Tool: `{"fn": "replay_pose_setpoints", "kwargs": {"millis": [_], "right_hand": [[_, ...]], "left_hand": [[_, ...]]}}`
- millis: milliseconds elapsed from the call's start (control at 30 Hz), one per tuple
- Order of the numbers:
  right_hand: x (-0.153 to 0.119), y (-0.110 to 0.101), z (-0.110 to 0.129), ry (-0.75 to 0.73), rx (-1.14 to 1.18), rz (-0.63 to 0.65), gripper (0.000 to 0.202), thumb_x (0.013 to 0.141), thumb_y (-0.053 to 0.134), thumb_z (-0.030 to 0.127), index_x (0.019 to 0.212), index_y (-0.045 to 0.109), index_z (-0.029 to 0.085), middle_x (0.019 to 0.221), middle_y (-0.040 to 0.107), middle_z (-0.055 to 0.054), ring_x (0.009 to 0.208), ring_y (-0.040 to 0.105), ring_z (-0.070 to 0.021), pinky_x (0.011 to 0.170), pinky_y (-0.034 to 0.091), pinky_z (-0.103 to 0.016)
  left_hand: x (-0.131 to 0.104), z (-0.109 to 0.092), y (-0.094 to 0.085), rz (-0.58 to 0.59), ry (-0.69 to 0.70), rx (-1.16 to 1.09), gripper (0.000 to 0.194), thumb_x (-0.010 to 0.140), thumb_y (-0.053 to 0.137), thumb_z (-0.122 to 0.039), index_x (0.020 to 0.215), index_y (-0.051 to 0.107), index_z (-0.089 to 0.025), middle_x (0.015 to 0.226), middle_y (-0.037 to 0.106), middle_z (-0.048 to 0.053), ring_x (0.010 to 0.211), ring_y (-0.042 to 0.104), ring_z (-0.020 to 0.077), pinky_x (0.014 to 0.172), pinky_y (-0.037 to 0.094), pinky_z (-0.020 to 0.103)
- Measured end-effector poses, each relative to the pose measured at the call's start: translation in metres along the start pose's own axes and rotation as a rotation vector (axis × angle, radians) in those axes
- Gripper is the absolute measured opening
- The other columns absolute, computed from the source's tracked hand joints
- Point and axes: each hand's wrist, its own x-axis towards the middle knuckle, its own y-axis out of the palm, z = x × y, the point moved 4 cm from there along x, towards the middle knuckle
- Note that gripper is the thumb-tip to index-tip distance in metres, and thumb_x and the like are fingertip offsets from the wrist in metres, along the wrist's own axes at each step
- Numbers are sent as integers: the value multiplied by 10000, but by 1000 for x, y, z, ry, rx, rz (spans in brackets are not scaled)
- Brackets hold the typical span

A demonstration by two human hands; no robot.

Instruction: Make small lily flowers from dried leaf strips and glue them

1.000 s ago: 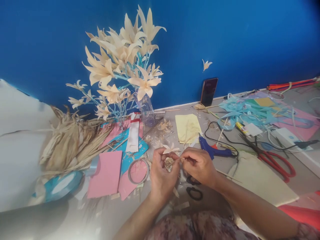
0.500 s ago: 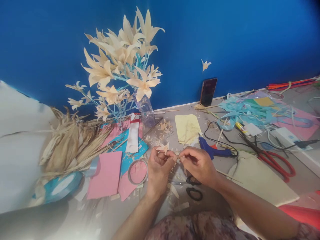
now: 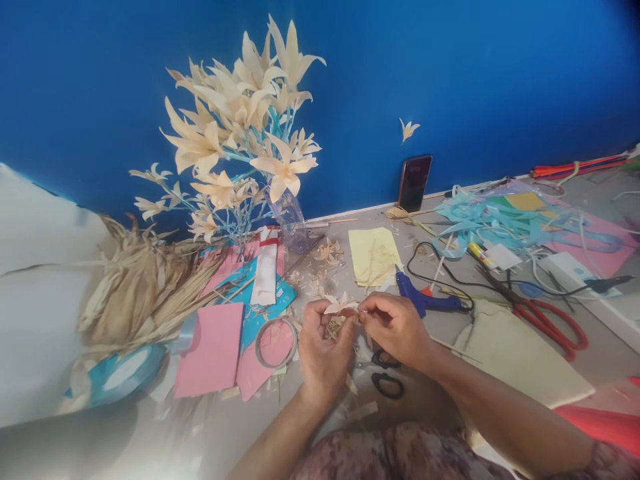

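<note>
A small cream flower [image 3: 340, 305], like those in the bunch, lies between my two hands above the table. My left hand [image 3: 324, 347] is closed in a pinch on it, thumb and fingers curled around its near side. The fingertips of my right hand [image 3: 393, 327] are pressed together at the flower's right end; the exact piece they pinch is too small to make out. Just below the hands lie scissors with black handles [image 3: 387, 385], their blades partly hidden. A blue glue gun [image 3: 427, 297] rests right behind my right hand.
Cream flowers on blue stems [image 3: 285, 167] stand at the back left by a clear bottle [image 3: 295, 230]. Dried husks [image 3: 145, 280], pink paper [image 3: 210, 350] and a tape roll [image 3: 259, 347] lie left. Red-handled scissors [image 3: 555, 327], cables and blue ribbon [image 3: 480, 213] lie right. A phone [image 3: 415, 183] leans on the wall.
The flower has shifted from atop my left fingers to between both hands and now lies tilted sideways. My left fingers have opened a little around it; my right hand has barely moved.
</note>
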Motion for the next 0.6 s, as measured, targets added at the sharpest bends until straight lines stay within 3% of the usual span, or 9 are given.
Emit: {"fn": "replay_pose_setpoints", "kwargs": {"millis": [300, 600], "right_hand": [[0, -1, 1, 15, 35, 13, 132, 780, 546, 146, 672, 614, 180, 585, 555, 14, 548, 484, -118, 545, 375, -219], [0, 1, 0, 51, 26, 29, 112, 788, 552, 166, 718, 638, 177, 604, 576, 11, 553, 489, -119, 538, 370, -219]], "left_hand": [[5, -5, 7, 78, -199, -254, 329, 731, 728, -172, 951, 487, -213, 791, 712, 7, 786, 690, 164, 734, 505, 259], [6, -4, 8, 109, -276, -362, 348, 733, 733, -157, 934, 456, -218, 756, 691, -23, 705, 655, 122, 663, 488, 212]]}}
